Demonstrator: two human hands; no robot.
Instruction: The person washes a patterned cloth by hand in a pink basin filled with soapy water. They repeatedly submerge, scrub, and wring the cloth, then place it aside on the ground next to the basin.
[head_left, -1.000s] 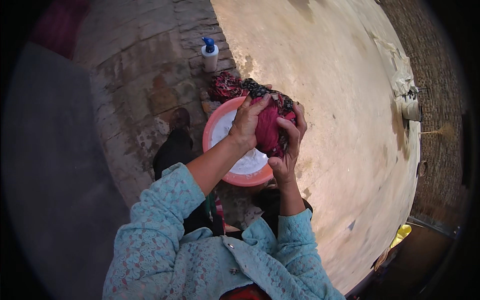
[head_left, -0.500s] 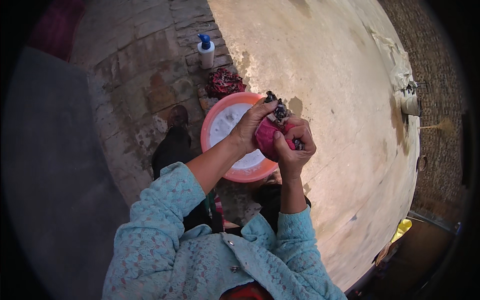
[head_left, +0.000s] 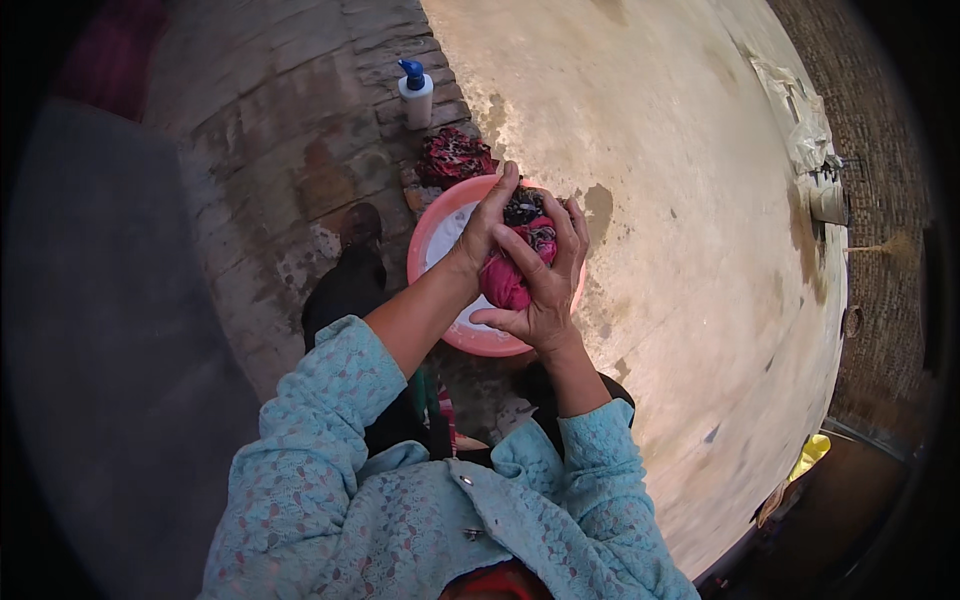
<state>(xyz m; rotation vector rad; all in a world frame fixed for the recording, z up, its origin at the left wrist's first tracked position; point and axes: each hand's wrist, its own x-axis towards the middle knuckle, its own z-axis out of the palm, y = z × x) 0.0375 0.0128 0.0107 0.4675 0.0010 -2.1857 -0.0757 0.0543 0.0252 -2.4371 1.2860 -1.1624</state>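
Note:
A bunched wet cloth (head_left: 505,281), bright pink with a black-and-white patterned part at its far end, is pressed between my two hands above a coral-pink basin (head_left: 418,240). Whitish sudsy water (head_left: 447,232) fills the basin. My left hand (head_left: 482,238) bears against the cloth's left side, its thumb pointing up and its other fingers mostly hidden. Over the right side and top of the bundle lies my right hand (head_left: 548,290), with its fingers parted and bent around the cloth and its thumb reaching left across the near side.
Just beyond the basin, a crumpled red-and-black patterned cloth (head_left: 455,157) lies on the brick edging (head_left: 398,85). A white pump bottle (head_left: 416,100) with a blue top stands behind it. Pale concrete (head_left: 680,230) with wet patches spreads to the right; my shoe (head_left: 361,224) is left of the basin.
My right hand has opened from a tight fist and turned to lie over the cloth. The cloth has shifted slightly left and my hands have come closer together.

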